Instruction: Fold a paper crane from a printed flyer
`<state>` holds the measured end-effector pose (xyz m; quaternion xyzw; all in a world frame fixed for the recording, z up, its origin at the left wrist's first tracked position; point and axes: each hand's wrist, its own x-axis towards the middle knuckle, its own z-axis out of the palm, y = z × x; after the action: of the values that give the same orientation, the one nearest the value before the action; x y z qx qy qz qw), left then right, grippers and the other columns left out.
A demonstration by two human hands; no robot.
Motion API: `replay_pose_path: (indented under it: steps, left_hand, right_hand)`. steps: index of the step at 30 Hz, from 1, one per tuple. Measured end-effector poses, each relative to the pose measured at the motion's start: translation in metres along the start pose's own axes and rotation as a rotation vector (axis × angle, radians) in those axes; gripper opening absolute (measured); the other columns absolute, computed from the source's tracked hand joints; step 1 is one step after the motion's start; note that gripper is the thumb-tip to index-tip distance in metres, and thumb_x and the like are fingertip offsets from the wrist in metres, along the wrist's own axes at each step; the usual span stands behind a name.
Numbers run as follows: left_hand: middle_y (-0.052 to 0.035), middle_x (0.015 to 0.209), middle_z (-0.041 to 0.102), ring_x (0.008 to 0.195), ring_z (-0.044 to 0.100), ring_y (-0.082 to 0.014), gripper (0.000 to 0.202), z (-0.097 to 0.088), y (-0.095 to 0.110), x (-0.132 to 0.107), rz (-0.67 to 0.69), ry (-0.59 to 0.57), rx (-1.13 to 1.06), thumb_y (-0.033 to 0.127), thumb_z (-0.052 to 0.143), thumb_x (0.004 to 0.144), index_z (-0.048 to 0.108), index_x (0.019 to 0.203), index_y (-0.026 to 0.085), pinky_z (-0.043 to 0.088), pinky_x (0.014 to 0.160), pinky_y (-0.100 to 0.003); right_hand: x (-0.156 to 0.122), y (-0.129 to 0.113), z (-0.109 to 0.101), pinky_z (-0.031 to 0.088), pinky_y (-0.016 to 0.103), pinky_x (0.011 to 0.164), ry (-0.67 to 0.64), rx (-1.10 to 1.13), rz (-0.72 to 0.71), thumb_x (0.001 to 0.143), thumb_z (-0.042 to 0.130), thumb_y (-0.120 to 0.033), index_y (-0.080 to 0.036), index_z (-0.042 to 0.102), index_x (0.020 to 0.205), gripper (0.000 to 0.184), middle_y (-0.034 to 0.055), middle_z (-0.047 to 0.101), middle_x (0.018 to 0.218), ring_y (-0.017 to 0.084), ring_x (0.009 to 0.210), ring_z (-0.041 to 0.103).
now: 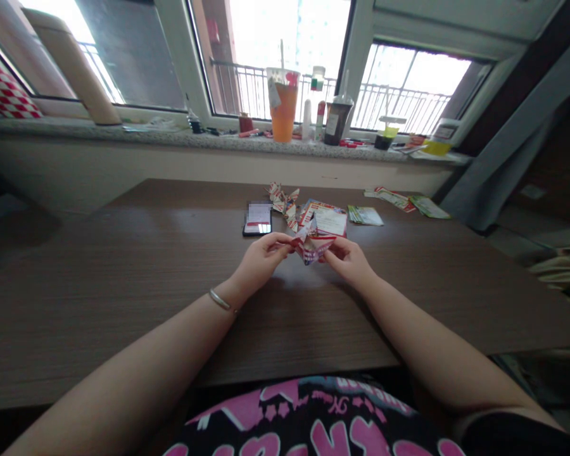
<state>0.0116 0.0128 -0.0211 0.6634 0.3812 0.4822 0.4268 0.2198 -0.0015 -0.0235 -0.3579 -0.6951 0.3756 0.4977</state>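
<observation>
Between my two hands, just above the brown table (pixel 171 272), is a folded piece of printed paper (pixel 308 244), red, white and purple, with pointed flaps like an origami figure. My left hand (pixel 266 253) pinches its left corner between thumb and fingers. On the opposite side, my right hand (pixel 350 258) pinches the right flap. Right behind the paper lies a stack of printed sheets (pixel 331 218) with red borders. Several folded paper figures (pixel 285 202) lie behind and to the left, near a phone (pixel 258 219) with a lit screen.
Thin printed cards (pixel 365 215) lie right of the stack, with more cards (pixel 427 206) farther right. Along the windowsill (pixel 171 136) stand an orange drink cup (pixel 283 104), a dark drink cup (pixel 337 120), bottles, pens and a tall beige cylinder (pixel 76 69).
</observation>
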Motion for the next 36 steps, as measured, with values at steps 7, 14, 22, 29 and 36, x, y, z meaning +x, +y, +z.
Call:
replay_pose_path:
  steps: [7, 14, 22, 29, 36]
  left_hand:
    - [-0.0035, 0.085, 0.07, 0.081, 0.065, -0.0161, 0.024, -0.001, 0.005, 0.0, -0.05, 0.033, -0.018, 0.037, 0.067, 0.073, 0.065, 0.086, 0.016, 0.052, 0.076, -0.028]
    - [-0.0042, 0.083, 0.069, 0.079, 0.063, -0.0162, 0.029, 0.001, 0.006, 0.0, -0.149, 0.054, -0.104, 0.041, 0.071, 0.069, 0.065, 0.082, 0.015, 0.052, 0.072, -0.028]
    - [-0.0034, 0.088, 0.069, 0.084, 0.064, -0.0156, 0.027, -0.001, 0.008, 0.0, -0.175, 0.041, -0.137, 0.039, 0.07, 0.07, 0.066, 0.083, 0.016, 0.052, 0.075, -0.028]
    - [-0.0044, 0.086, 0.07, 0.083, 0.064, -0.0175, 0.019, -0.006, 0.008, 0.0, 0.041, 0.044, 0.164, 0.034, 0.065, 0.077, 0.068, 0.083, 0.017, 0.051, 0.079, -0.031]
    - [-0.004, 0.092, 0.07, 0.088, 0.063, -0.018, 0.016, -0.01, 0.011, -0.003, 0.314, -0.03, 0.525, 0.032, 0.06, 0.084, 0.07, 0.088, 0.021, 0.048, 0.085, -0.031]
  right_hand:
    - [0.0, -0.005, 0.0, 0.053, 0.026, 0.066, -0.035, -0.2, -0.022, 0.077, 0.065, -0.037, -0.02, 0.069, 0.101, 0.029, 0.0058, 0.071, 0.101, 0.02, 0.089, 0.066]
    - [0.006, 0.005, 0.002, 0.053, 0.029, 0.06, 0.134, 0.007, 0.125, 0.066, 0.074, -0.043, -0.019, 0.073, 0.08, 0.027, 0.0039, 0.072, 0.08, 0.015, 0.067, 0.062]
    - [0.006, -0.006, -0.002, 0.055, 0.025, 0.06, 0.108, 0.148, 0.257, 0.062, 0.075, -0.047, -0.019, 0.069, 0.072, 0.03, 0.0023, 0.069, 0.076, 0.014, 0.071, 0.063]
    - [0.005, -0.005, -0.008, 0.054, 0.027, 0.06, 0.051, 0.216, 0.299, 0.075, 0.06, -0.059, -0.019, 0.069, 0.091, 0.043, 0.0072, 0.07, 0.094, 0.018, 0.084, 0.065]
    - [0.006, 0.004, -0.004, 0.046, 0.025, 0.052, 0.102, -0.07, 0.319, 0.07, 0.067, -0.049, -0.017, 0.062, 0.073, 0.033, -0.0005, 0.062, 0.062, 0.011, 0.054, 0.054]
